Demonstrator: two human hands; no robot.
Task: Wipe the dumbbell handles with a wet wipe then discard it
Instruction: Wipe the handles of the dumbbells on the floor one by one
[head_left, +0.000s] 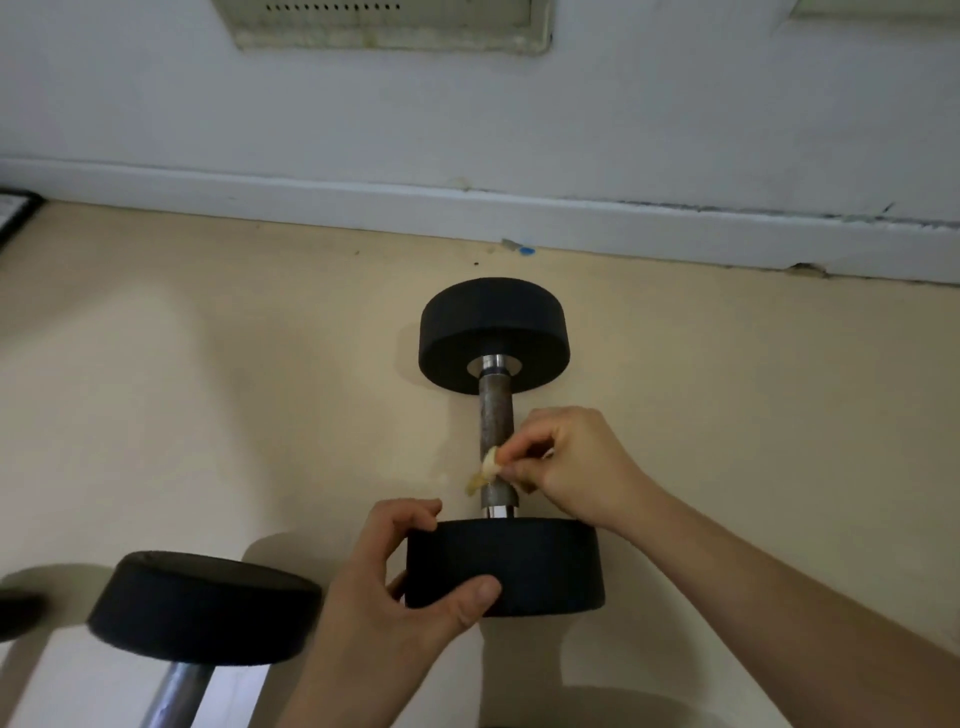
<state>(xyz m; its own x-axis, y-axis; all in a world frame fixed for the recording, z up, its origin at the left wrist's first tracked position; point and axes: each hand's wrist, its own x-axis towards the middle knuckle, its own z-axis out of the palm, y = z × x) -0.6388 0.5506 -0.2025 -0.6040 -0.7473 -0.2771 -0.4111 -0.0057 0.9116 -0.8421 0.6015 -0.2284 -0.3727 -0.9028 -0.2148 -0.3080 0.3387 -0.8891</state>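
Black rubber heads cap a dumbbell (496, 410) lying on the beige floor (208, 364) at the centre of the frame. Its long axis runs straight up the picture. The near head (545, 566) sits at lower centre, and the far head (493, 332) points at the white skirting board (519, 208) above.

The left hand (395, 587) grips the near head from its left side, with the thumb across the front face and the fingers curled over the top edge. The right hand (576, 462), coming in from the lower right, pinches a crumpled, yellowed wet wipe (485, 470) against the lower part of the rusty steel handle (496, 431), just above the near head.

Most of the handle lies above the wipe, toward the far head, so the next stroke likely needs to travel up the frame along the bar. A second dumbbell (202, 608) lies at lower left, nearer the left hand, with no hand on its handle.
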